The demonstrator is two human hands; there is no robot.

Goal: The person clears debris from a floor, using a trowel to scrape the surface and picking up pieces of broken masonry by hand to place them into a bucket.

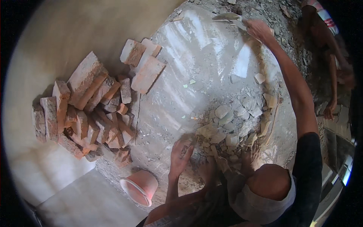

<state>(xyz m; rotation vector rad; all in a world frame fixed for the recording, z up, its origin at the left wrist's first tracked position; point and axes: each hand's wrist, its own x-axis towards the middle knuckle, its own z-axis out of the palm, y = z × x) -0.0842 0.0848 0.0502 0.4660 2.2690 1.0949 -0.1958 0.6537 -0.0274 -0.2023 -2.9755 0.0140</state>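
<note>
At the far end of the floor my right hand [259, 30], with the arm stretched out, is closed round the handle of a trowel [227, 16]. The trowel's blade points left, over the dusty grey floor. Close to my feet, my left hand [180, 156] is low by the rubble heap [230, 126], fingers curled. What sits in those fingers, if anything, is too dusty and blurred to make out. Broken grey and tan plaster pieces make up the heap, which lies in front of my bare feet [207, 169].
Reddish bricks [85, 81] are piled at left, with several loose ones [148, 75] beside them. A pink bucket [145, 185] lies tilted at lower left. Loose rubble [264, 11] covers the far edge. Another person's arm [332, 85] hangs at the right. A thin stick [273, 120] lies right of the heap.
</note>
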